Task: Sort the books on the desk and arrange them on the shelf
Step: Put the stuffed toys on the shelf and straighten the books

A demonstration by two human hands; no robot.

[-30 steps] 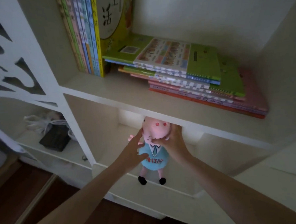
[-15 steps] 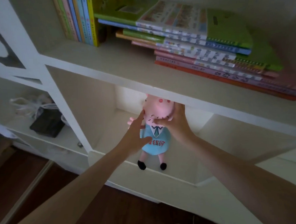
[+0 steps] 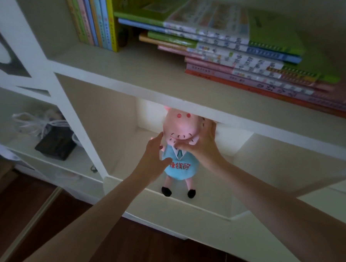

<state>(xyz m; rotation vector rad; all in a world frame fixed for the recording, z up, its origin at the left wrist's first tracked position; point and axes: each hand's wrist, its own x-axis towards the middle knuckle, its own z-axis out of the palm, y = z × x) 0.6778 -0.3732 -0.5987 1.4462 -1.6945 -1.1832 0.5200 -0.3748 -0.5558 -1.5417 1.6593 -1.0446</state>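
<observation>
A pink plush pig toy (image 3: 180, 168) in a blue shirt with red characters hangs upright in the lower cubby of the white bookshelf (image 3: 197, 107), its black feet at the cubby's front lip. My right hand (image 3: 201, 143) grips its head from the right, thumb across the chin. My left hand (image 3: 151, 160) touches the toy's left side with spread, fairly straight fingers. On the shelf above, a slanting stack of books (image 3: 238, 55) lies flat, and several upright books (image 3: 94, 20) stand to its left.
The left cubby holds a black box (image 3: 55, 145) and a white plastic bag (image 3: 31, 122). A white divider post (image 3: 75, 124) separates the two cubbies. Dark wooden floor (image 3: 134, 249) lies below the shelf unit.
The view has tilted down and moved closer, so the book shelf sits higher in the frame. My left hand's fingers have spread and loosened on the toy; the right hand keeps its grip.
</observation>
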